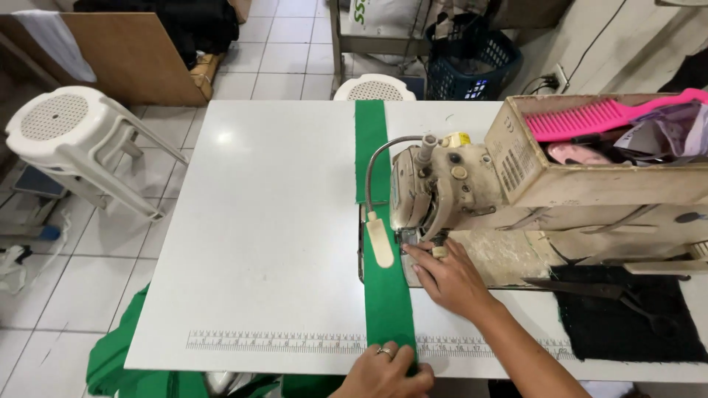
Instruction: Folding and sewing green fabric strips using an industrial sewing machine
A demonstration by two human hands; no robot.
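A long green fabric strip runs along the white table and passes under the needle area of a worn beige sewing machine. My right hand lies flat beside the strip, fingertips at the presser foot. My left hand, with a ring on one finger, presses the strip's near end at the table's front edge. More green fabric hangs off the front left of the table.
A cardboard box holding a pink comb sits on the machine. Black scissors lie on a black cloth at the right. A white plastic stool and a blue basket stand on the tiled floor.
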